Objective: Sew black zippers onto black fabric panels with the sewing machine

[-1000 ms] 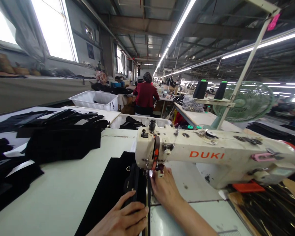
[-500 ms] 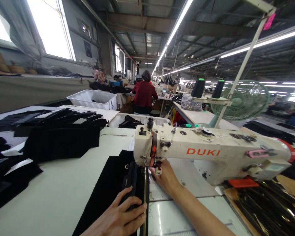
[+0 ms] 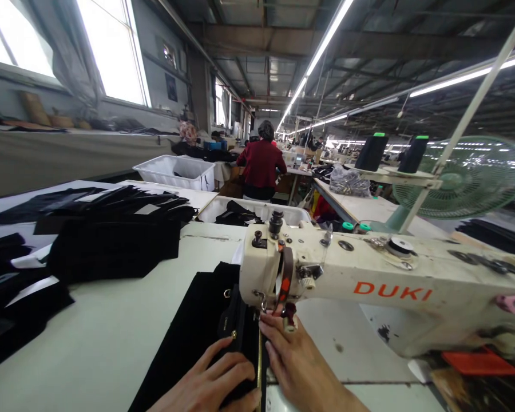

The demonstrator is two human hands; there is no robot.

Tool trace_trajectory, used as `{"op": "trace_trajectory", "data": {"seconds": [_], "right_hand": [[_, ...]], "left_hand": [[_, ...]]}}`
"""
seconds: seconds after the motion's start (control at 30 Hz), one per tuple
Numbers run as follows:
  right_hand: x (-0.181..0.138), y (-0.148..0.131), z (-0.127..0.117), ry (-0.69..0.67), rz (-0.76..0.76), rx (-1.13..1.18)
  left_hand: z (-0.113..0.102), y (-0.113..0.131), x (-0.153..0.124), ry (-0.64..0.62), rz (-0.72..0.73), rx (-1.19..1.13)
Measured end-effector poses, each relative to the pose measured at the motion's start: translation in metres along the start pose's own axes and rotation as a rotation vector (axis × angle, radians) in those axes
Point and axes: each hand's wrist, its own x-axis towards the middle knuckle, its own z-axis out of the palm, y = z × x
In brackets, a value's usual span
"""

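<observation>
A cream DUKI sewing machine (image 3: 369, 286) stands on the pale table (image 3: 111, 326). A long black fabric piece (image 3: 197, 326) with a gold zipper edge (image 3: 260, 366) lies under its needle end. My left hand (image 3: 214, 380) lies flat on the black fabric at the bottom edge, fingers stretched toward the zipper. My right hand (image 3: 294, 357) rests just right of the zipper, fingertips pressed on the fabric right below the presser foot (image 3: 288, 315).
Stacks of black cut pieces (image 3: 107, 229) cover the table's left side. White bins (image 3: 175, 171) stand behind. A person in a red top (image 3: 261, 166) sits farther back. Thread cones (image 3: 371, 151) and a green fan (image 3: 467, 177) stand at the right.
The view has shifted, so the machine sits lower and more to the right. My right hand has drawn back a little from the needle area; my left hand stays on the fabric.
</observation>
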Motion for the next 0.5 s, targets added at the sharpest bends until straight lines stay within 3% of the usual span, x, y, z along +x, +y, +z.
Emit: {"op": "trace_trajectory", "data": {"seconds": [0.2, 0.5], "right_hand": [[-0.001, 0.000, -0.003, 0.012, 0.023, 0.082], [0.000, -0.002, -0.007, 0.088, 0.017, 0.122]], "left_hand": [[-0.007, -0.007, 0.000, 0.074, -0.010, -0.027], [-0.009, -0.023, 0.009, 0.051, -0.066, 0.000]]}}
